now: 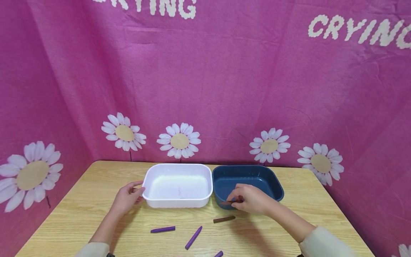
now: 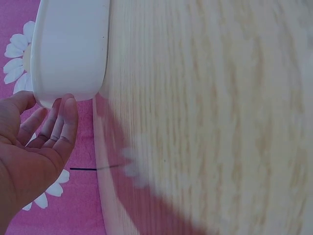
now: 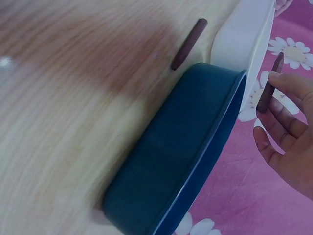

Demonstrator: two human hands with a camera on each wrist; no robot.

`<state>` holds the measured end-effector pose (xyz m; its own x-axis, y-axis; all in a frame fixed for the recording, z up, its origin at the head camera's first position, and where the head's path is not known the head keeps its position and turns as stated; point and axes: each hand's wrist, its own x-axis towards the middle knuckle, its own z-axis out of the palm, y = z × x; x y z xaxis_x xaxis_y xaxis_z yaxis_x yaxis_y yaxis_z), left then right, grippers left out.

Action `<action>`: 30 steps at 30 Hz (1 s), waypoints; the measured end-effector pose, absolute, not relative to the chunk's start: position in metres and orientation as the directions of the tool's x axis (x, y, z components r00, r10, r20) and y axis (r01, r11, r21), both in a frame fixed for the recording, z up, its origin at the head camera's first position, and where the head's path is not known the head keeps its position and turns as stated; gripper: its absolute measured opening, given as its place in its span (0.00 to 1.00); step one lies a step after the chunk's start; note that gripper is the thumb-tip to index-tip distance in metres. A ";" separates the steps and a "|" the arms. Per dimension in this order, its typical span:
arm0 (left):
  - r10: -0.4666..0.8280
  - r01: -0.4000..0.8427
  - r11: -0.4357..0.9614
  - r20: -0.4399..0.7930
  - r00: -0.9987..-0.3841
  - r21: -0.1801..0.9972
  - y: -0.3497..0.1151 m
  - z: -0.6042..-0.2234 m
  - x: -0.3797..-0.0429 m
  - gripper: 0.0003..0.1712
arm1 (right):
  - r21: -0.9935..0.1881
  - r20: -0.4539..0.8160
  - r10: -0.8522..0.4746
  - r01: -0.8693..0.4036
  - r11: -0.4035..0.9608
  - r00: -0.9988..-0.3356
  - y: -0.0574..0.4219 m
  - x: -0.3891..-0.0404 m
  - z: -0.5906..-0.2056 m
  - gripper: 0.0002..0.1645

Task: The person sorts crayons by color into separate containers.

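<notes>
My right hand (image 1: pixel 252 200) pinches a brown crayon (image 3: pixel 270 85) between thumb and fingers, over the near left rim of a dark blue tray (image 1: pixel 277 191). A second brown crayon (image 1: pixel 224 219) lies on the table just in front of that tray. At the left end of a white tray (image 1: pixel 176 203), my left hand (image 1: pixel 127 198) grips the edge; the left wrist view shows the thumb by the rim and the fingers (image 2: pixel 71 110) against the outer wall. The inside of the white tray shows no crayons.
Purple crayons lie on the near part of the wooden table (image 1: pixel 96 185): one on the left (image 1: pixel 163 229), another slanted in the middle (image 1: pixel 193 237), and a third (image 1: pixel 219 253) cut off by the frame edge. Pink cloth (image 1: pixel 205 89) with daisies hangs behind and at the sides.
</notes>
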<state>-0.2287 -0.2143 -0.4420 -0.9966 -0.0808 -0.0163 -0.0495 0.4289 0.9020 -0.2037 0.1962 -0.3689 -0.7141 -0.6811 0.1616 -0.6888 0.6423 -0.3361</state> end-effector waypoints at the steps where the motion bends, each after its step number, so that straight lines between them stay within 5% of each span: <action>1: -0.082 -0.051 0.427 -0.017 -0.996 0.903 -0.214 -0.442 -0.229 0.25 | -0.335 0.158 -0.684 -0.690 0.641 -0.712 0.194 -0.205 -0.368 0.07; 30: -0.082 -0.050 0.422 -0.016 -0.997 0.905 -0.216 -0.445 -0.229 0.26 | -0.289 0.147 -0.685 -0.693 0.660 -0.714 0.106 -0.249 -0.365 0.07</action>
